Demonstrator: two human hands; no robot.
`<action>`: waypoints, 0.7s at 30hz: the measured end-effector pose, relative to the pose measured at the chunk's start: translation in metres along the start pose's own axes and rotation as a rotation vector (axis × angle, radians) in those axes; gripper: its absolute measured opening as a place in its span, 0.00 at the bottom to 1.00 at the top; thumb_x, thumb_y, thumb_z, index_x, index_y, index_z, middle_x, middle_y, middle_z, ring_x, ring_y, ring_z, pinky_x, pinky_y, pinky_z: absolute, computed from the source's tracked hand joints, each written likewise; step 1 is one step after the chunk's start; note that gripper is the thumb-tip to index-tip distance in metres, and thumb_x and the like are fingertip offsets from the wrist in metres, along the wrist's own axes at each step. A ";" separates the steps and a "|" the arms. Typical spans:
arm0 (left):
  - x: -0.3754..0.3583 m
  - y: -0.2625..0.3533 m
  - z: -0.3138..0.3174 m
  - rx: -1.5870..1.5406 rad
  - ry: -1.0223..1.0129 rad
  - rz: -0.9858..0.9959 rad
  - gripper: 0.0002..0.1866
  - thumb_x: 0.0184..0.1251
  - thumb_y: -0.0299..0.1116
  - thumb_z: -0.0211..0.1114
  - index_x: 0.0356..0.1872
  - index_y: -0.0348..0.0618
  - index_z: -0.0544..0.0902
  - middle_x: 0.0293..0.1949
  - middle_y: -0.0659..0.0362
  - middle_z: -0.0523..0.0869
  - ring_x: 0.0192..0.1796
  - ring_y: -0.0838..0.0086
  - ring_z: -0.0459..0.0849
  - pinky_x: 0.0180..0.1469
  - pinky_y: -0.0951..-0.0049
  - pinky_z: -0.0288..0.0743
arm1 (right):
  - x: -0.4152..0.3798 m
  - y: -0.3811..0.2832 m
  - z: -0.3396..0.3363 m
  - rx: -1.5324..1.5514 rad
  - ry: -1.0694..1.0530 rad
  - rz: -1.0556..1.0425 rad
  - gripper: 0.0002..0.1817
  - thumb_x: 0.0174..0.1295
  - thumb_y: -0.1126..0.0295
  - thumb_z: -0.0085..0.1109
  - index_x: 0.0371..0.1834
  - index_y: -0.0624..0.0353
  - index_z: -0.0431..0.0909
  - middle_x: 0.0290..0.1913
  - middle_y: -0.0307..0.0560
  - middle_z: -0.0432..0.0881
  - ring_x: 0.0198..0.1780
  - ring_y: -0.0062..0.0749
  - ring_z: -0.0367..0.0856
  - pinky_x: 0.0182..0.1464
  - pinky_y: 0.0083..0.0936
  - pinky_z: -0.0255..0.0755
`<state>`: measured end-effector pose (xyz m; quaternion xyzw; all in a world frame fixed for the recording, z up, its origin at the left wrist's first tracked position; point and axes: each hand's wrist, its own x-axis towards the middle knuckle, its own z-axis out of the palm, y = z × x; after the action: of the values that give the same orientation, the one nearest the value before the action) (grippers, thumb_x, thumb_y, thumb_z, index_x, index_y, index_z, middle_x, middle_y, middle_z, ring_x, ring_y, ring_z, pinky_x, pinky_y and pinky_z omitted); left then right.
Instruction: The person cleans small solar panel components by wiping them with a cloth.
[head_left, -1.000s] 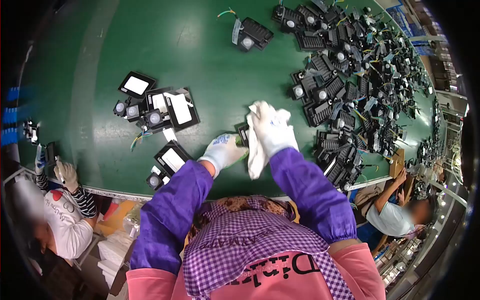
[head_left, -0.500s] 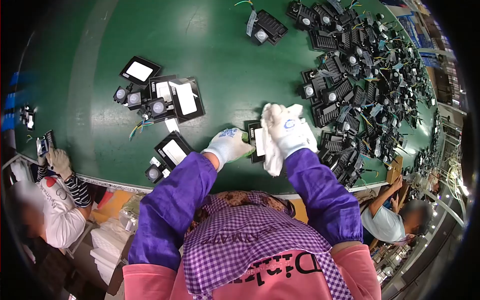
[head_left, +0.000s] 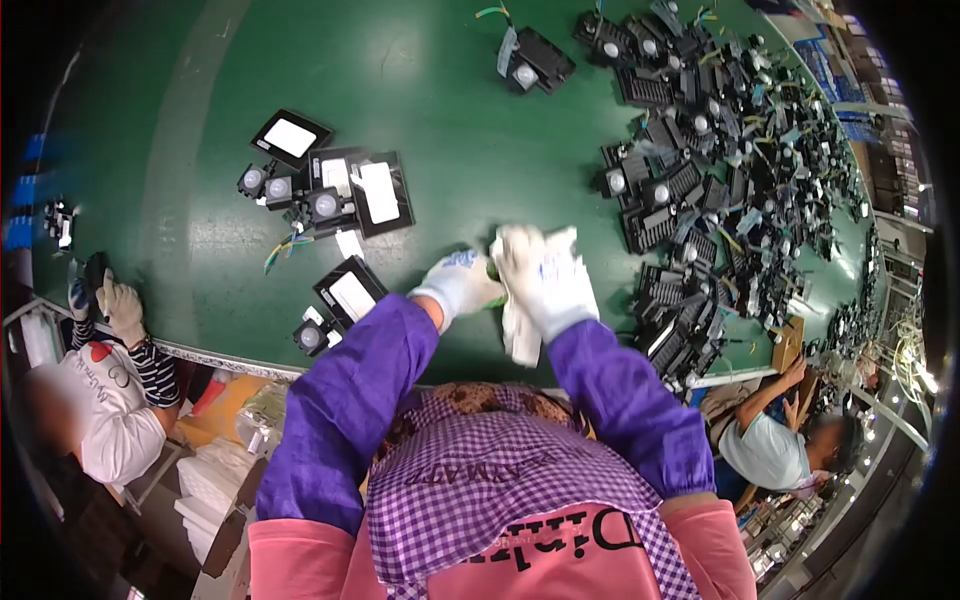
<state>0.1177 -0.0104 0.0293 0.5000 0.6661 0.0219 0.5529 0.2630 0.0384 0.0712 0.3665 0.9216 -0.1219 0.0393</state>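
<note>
My left hand [head_left: 460,284], in a white glove with green at the fingertips, is closed at the edge of a black-framed floodlight that is now hidden behind the gloves and cloth. My right hand [head_left: 545,285], also gloved, presses a white cloth [head_left: 523,338] over that spot, right against the left fingertips. To the left of my hands lies a floodlight [head_left: 352,294] with a white front panel and a round-lensed sensor [head_left: 309,337]. Farther up the table sit several more such lights, among them a face-up floodlight [head_left: 380,192].
A large heap of black floodlights [head_left: 690,190] with coloured wires covers the right of the green table [head_left: 450,130]. One floodlight [head_left: 540,62] lies apart at the top. A co-worker [head_left: 120,410] sits at left, another person [head_left: 775,440] at right, near a cardboard piece [head_left: 787,343].
My right hand and the cloth have moved left, up to my left hand. The floodlight's panel, seen between the hands before, is now covered. The left co-worker's hands have shifted slightly.
</note>
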 end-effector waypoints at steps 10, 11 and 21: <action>-0.001 -0.001 0.004 -0.125 0.010 -0.015 0.18 0.59 0.47 0.69 0.39 0.42 0.88 0.30 0.52 0.89 0.31 0.65 0.87 0.39 0.65 0.80 | 0.032 0.032 0.014 0.371 -0.024 0.385 0.14 0.69 0.61 0.52 0.51 0.55 0.78 0.51 0.56 0.84 0.57 0.51 0.82 0.62 0.45 0.72; 0.006 -0.008 0.007 -0.074 0.009 0.009 0.19 0.60 0.49 0.69 0.38 0.42 0.88 0.30 0.54 0.89 0.32 0.66 0.87 0.39 0.64 0.80 | 0.051 0.056 0.011 0.425 -0.162 0.426 0.15 0.71 0.60 0.51 0.52 0.58 0.78 0.50 0.57 0.84 0.53 0.50 0.84 0.58 0.35 0.75; 0.006 -0.003 0.004 -0.112 -0.040 -0.023 0.20 0.62 0.49 0.70 0.40 0.42 0.88 0.30 0.57 0.89 0.30 0.71 0.86 0.36 0.68 0.81 | 0.024 0.078 0.007 0.713 -0.404 0.372 0.19 0.65 0.64 0.65 0.58 0.57 0.81 0.52 0.52 0.86 0.53 0.38 0.84 0.57 0.29 0.75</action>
<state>0.1191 -0.0096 0.0218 0.4611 0.6584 0.0430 0.5934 0.2987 0.1075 0.0455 0.4856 0.7142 -0.4916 0.1111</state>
